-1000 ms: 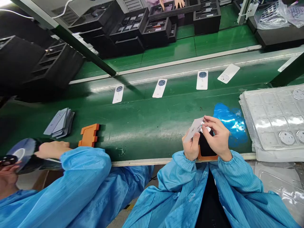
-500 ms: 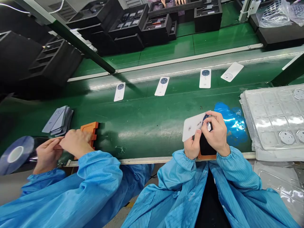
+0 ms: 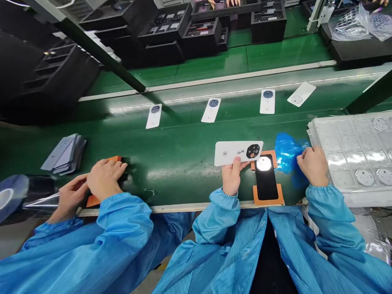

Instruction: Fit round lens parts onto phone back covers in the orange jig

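My left hand (image 3: 232, 175) grips the lower edge of a white phone back cover (image 3: 231, 151), holding it up sideways. A round black camera ring (image 3: 252, 151) with lens openings sits at the cover's right end. My right hand (image 3: 312, 166) is closed, its fingertips pinched at the edge of a crumpled heap of blue film (image 3: 286, 153). Between my hands, an orange fixture (image 3: 269, 202) holds a flat black phone-shaped piece (image 3: 266, 183) with a bright white circle near its top.
Across the green belt (image 3: 180, 163) lie several white covers, one of them here (image 3: 211, 110). A clear blister tray (image 3: 346, 163) with round parts stands at the right. At the left, a co-worker's hands (image 3: 102, 179) work over another orange fixture, near stacked grey panels (image 3: 65, 153).
My right hand has left the cover's camera ring and moved right to the blue film. My left hand has shifted the cover left and levelled it, uncovering the fixture.
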`<action>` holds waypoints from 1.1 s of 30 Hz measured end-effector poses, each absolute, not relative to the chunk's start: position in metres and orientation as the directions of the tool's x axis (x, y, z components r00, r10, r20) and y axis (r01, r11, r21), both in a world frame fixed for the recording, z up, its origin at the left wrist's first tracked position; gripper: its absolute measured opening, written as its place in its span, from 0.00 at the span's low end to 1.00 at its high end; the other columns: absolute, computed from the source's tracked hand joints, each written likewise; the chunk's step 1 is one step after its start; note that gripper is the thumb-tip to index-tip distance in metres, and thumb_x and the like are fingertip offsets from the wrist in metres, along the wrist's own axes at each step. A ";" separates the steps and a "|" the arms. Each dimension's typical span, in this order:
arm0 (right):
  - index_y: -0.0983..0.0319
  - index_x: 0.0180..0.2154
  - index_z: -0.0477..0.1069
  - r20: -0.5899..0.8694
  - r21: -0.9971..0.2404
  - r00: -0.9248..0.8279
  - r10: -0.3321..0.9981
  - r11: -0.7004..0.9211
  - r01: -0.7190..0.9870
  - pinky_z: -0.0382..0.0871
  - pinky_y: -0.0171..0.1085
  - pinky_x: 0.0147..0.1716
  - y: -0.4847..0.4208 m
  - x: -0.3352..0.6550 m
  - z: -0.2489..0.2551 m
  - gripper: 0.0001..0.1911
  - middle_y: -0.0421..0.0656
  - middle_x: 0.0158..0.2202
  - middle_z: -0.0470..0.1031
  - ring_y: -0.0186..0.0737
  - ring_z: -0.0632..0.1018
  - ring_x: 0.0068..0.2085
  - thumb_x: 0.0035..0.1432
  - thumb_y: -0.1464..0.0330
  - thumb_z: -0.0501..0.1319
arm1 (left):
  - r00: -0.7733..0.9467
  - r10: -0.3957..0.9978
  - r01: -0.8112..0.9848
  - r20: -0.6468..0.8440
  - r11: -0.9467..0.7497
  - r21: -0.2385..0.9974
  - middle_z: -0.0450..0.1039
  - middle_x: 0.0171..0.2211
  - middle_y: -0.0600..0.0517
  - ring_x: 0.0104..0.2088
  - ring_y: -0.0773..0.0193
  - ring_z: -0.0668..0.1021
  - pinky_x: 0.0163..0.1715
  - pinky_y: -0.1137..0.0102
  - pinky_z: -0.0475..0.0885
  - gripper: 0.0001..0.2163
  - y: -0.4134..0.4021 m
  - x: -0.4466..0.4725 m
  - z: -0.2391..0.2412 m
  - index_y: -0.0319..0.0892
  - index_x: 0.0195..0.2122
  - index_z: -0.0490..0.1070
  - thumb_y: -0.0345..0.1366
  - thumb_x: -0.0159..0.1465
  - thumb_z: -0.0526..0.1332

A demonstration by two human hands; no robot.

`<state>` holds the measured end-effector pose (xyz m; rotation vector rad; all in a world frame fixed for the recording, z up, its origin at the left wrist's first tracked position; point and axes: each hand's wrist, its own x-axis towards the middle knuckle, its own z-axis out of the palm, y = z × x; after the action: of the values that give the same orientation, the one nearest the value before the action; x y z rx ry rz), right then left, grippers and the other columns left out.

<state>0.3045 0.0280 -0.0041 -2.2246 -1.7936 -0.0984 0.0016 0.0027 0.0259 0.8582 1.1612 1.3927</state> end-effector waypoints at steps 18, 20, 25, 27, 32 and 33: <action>0.62 0.58 0.71 0.402 -0.344 -0.481 0.779 0.615 0.710 0.77 0.48 0.51 -0.025 0.238 0.045 0.21 0.53 0.54 0.78 0.49 0.79 0.52 0.66 0.76 0.53 | 0.613 0.675 0.502 0.411 -0.734 0.457 0.74 0.61 0.43 0.63 0.55 0.75 0.64 0.58 0.73 0.19 0.000 -0.007 -0.001 0.44 0.63 0.69 0.30 0.74 0.52; 0.62 0.58 0.72 0.400 -0.311 -0.507 0.763 0.634 0.708 0.78 0.49 0.50 -0.024 0.236 0.043 0.21 0.53 0.54 0.78 0.50 0.80 0.51 0.67 0.76 0.53 | 0.603 0.690 0.497 0.399 -0.717 0.489 0.74 0.61 0.44 0.64 0.56 0.74 0.64 0.58 0.73 0.18 0.001 -0.005 -0.001 0.46 0.62 0.70 0.30 0.74 0.52; 0.64 0.56 0.74 0.419 -0.222 -0.537 0.732 0.656 0.721 0.79 0.48 0.50 -0.021 0.239 0.035 0.20 0.54 0.53 0.79 0.50 0.81 0.51 0.68 0.78 0.53 | 0.603 0.692 0.461 0.397 -0.708 0.535 0.75 0.60 0.44 0.65 0.56 0.73 0.65 0.57 0.71 0.18 0.005 -0.005 -0.004 0.46 0.61 0.71 0.31 0.74 0.52; 0.63 0.57 0.74 0.411 -0.216 -0.536 0.738 0.650 0.729 0.79 0.48 0.51 -0.021 0.239 0.033 0.20 0.53 0.53 0.79 0.50 0.81 0.52 0.68 0.78 0.53 | 0.604 0.691 0.456 0.397 -0.708 0.539 0.75 0.60 0.44 0.64 0.55 0.74 0.65 0.57 0.72 0.17 0.006 -0.005 -0.005 0.45 0.61 0.71 0.32 0.74 0.52; 0.63 0.56 0.75 0.378 -0.189 -0.572 0.728 0.665 0.722 0.79 0.46 0.51 -0.016 0.241 0.028 0.20 0.52 0.53 0.80 0.48 0.81 0.52 0.68 0.79 0.54 | 0.649 0.672 0.522 0.356 -0.734 0.433 0.76 0.58 0.38 0.61 0.51 0.77 0.60 0.55 0.76 0.17 0.006 -0.007 -0.005 0.38 0.59 0.72 0.30 0.74 0.51; 0.64 0.56 0.75 0.366 -0.175 -0.587 0.722 0.673 0.718 0.79 0.47 0.51 -0.014 0.241 0.027 0.20 0.52 0.53 0.80 0.48 0.81 0.52 0.68 0.79 0.53 | 0.652 0.677 0.545 0.340 -0.731 0.411 0.76 0.57 0.36 0.61 0.50 0.77 0.59 0.55 0.77 0.17 0.006 -0.007 -0.005 0.37 0.58 0.72 0.30 0.73 0.51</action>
<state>0.2410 -0.0139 0.0268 -1.1253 -2.4807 0.0119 -0.0072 0.0065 -0.0047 2.5999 0.9839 0.6979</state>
